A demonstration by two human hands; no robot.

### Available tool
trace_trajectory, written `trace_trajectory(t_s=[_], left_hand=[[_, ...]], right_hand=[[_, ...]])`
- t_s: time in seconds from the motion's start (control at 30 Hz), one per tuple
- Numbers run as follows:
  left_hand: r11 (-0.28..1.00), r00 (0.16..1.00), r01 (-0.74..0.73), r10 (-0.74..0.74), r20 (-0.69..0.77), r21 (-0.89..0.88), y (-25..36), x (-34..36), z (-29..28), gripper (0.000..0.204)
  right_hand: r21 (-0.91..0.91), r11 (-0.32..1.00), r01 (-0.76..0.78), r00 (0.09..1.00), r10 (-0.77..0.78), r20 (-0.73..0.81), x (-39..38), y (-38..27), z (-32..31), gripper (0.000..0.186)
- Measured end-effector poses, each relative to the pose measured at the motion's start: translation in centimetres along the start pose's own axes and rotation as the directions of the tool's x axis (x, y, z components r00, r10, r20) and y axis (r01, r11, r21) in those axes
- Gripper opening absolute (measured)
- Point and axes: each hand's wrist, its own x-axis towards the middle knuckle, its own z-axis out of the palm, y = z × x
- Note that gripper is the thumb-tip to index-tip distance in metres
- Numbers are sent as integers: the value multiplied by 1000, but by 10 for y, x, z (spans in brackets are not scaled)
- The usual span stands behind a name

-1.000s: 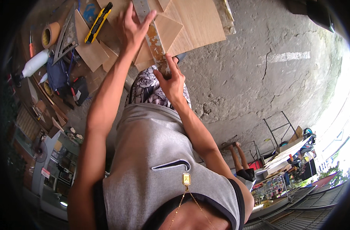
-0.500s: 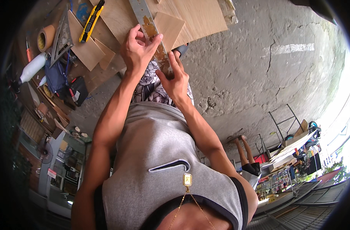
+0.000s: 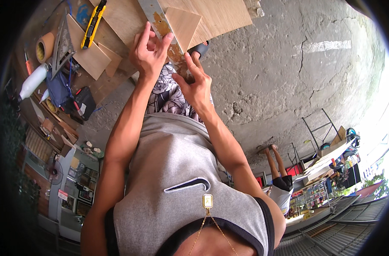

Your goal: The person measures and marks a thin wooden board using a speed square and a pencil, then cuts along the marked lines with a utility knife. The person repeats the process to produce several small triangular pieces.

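1. Head view looks down the person's chest to both hands, which meet over a long metal ruler lying on plywood sheets on the ground.
2. The left hand has its fingers spread narrowly and pressed on the ruler's upper stretch, beside a small square plywood piece that lies against the ruler's edge.
3. The right hand rests lower on the ruler, fingers loosely curled against the metal; whether they pinch anything small cannot be told.
4. As a judgement, the work is at the lining-up stage: the ruler is set and held down, but neither hand has a blade or a pencil, so marking or cutting looks not yet done.
5. A yellow utility knife lies untouched on another plywood piece to the left, well apart from both hands, near a roll of tape and a metal triangle square.
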Motion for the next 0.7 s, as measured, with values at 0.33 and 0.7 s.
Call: trace_trajectory(t_s=[0.33, 0.7], left_hand=[[963, 971, -52, 110, -213, 264, -1, 45, 16, 73], [989, 962, 125, -141, -235, -79, -17, 49, 30, 68]], right_hand=[[-26, 999, 45, 999, -45, -9, 1, 5, 0, 66], [-51, 983, 174, 983, -176, -41, 5, 11, 0, 68]])
